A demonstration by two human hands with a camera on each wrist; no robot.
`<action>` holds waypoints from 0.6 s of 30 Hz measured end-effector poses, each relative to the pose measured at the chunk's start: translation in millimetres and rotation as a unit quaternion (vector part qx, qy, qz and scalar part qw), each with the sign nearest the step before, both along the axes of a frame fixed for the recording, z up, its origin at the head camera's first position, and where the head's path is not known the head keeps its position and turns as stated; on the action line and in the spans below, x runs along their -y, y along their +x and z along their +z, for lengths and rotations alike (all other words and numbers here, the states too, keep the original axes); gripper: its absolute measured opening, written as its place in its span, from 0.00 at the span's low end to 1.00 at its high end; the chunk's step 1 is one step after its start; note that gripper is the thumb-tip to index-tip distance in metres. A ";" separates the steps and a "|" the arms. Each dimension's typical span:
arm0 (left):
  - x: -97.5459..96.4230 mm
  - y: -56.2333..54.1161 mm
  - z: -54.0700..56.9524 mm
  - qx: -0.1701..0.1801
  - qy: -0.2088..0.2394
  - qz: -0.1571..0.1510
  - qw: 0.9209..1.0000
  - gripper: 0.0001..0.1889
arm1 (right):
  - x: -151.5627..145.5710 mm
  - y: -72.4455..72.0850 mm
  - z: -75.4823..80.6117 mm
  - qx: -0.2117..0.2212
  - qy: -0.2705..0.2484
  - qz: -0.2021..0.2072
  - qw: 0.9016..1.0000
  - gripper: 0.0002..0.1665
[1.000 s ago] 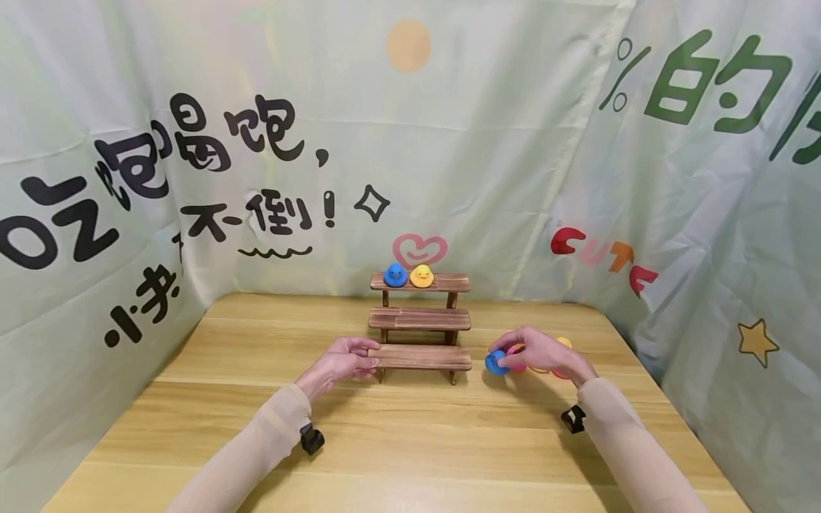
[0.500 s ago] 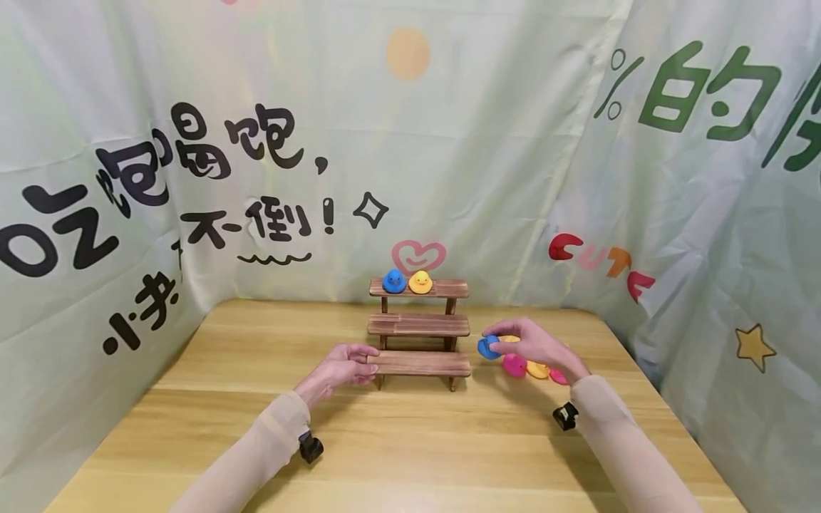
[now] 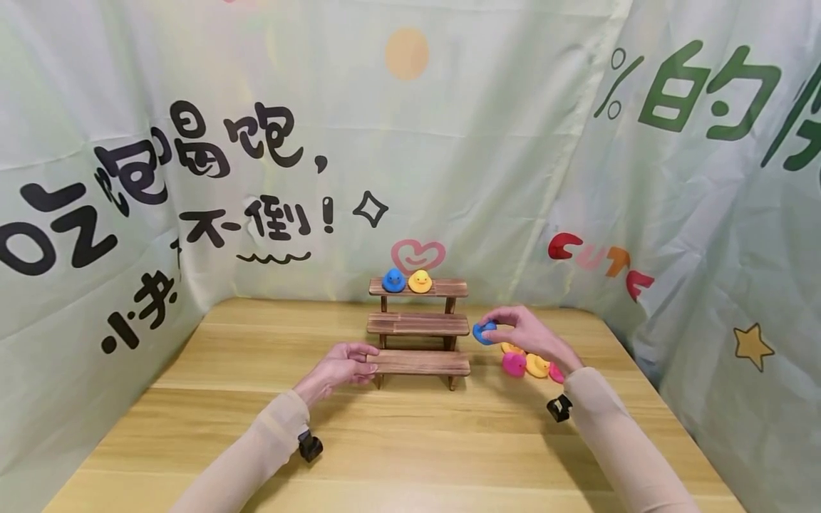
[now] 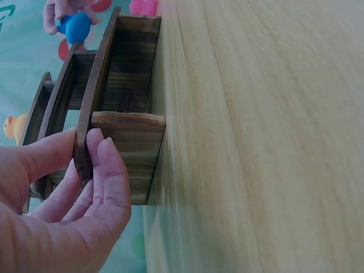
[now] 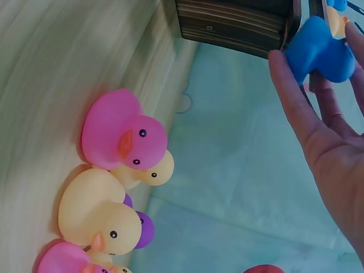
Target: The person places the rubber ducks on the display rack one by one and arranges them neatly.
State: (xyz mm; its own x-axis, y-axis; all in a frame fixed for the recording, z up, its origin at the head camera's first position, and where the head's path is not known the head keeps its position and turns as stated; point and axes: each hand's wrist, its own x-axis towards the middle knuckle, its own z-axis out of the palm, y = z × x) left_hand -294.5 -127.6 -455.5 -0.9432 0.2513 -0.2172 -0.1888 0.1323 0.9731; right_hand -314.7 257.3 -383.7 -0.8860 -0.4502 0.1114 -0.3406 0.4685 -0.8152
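My right hand [image 3: 522, 333] pinches a blue rubber duck [image 3: 484, 333] between thumb and fingers, raised above the table just right of the wooden three-tier stand [image 3: 418, 363]. The same blue duck [image 5: 318, 51] shows large in the right wrist view, with the stand's end behind it. My left hand [image 3: 340, 369] grips the left end of the stand's lowest shelf; in the left wrist view the thumb and fingers [image 4: 111, 170] pinch the board's end from both faces. On the top shelf sit another blue duck [image 3: 394, 280] and a yellow duck [image 3: 420, 281], side by side.
On the table right of the stand lies a cluster of rubber ducks, among them a pink duck [image 3: 514, 365] and a yellow duck [image 3: 537, 366]. A purple duck [image 5: 145, 229] peeks out behind in the right wrist view. Printed cloth [image 3: 487, 178] hangs around the table [image 3: 410, 442].
My right hand has lifted the blue duck off the table and carried it up and slightly left toward the stand, uncovering the other ducks. My left hand keeps its grip on the shelf.
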 end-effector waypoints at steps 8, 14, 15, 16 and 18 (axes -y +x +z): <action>-1.4 1.2 1.5 0.004 -0.001 0.005 1.000 0.20 | 4.2 -2.3 1.1 -0.007 -0.015 -0.034 0.999 0.22; -2.4 2.6 3.3 0.003 -0.003 0.008 1.000 0.19 | 6.2 -3.1 -0.5 -0.006 -0.038 -0.051 0.998 0.27; -2.4 2.9 3.5 0.003 -0.004 0.008 1.000 0.19 | 6.7 -2.7 -0.6 -0.006 -0.044 -0.053 0.998 0.27; -2.4 3.4 3.5 0.003 -0.003 0.008 1.000 0.19 | 7.3 -2.3 -0.6 -0.006 -0.050 -0.056 0.997 0.27; -2.2 4.0 3.1 0.000 -0.004 0.008 1.000 0.19 | 8.5 -1.5 -0.5 -0.005 -0.063 -0.060 0.996 0.27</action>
State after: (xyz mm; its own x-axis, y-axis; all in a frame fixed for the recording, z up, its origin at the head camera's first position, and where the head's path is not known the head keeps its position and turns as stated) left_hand -290.4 -125.4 -452.5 -0.9474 0.2334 -0.2192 -0.1910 0.1375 0.9719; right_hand -316.2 248.8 -384.2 -0.9310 -0.3231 0.1696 -0.2967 0.3996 -0.8673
